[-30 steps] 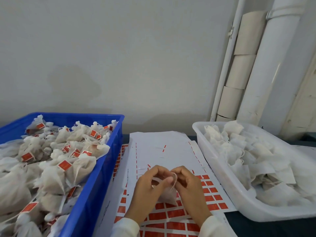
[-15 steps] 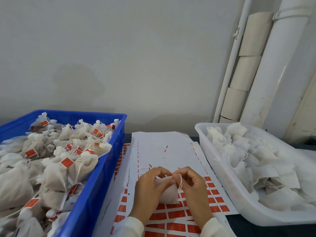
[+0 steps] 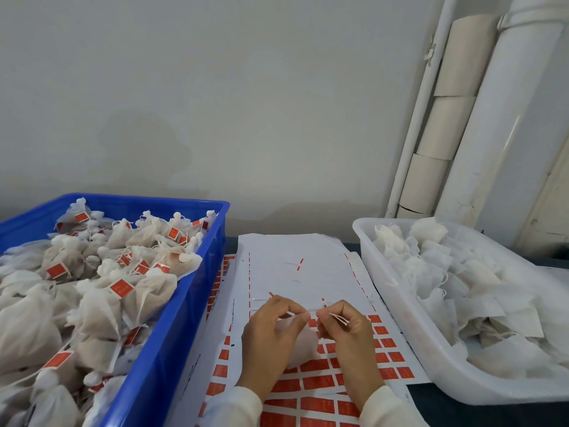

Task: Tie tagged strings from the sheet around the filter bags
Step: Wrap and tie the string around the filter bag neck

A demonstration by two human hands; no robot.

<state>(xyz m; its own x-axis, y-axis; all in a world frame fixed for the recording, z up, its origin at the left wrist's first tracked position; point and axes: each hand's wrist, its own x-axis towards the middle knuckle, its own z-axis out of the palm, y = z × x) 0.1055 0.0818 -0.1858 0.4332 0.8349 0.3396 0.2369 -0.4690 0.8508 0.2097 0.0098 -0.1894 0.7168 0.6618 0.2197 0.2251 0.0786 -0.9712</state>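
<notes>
Closest in, both hands are working over the sheet (image 3: 295, 272), which lies flat on the table (image 3: 431, 392) with rows of red tags across its near half. The left hand (image 3: 271, 340) has its fingers curled around a filter bag (image 3: 303, 346), pinching near the top. The right hand (image 3: 348, 337) is curled too, pinching a thin white string (image 3: 338, 318) between thumb and fingers; looks like it runs across to the bag's neck, but it's too fine to be sure. To the left, a blue crate (image 3: 172, 343) is piled with tied bags wearing red tags. To the right, a white tub (image 3: 400, 318) holds a heap of untied bags. Behind it all, white pipes (image 3: 505, 118) stand against the wall.
</notes>
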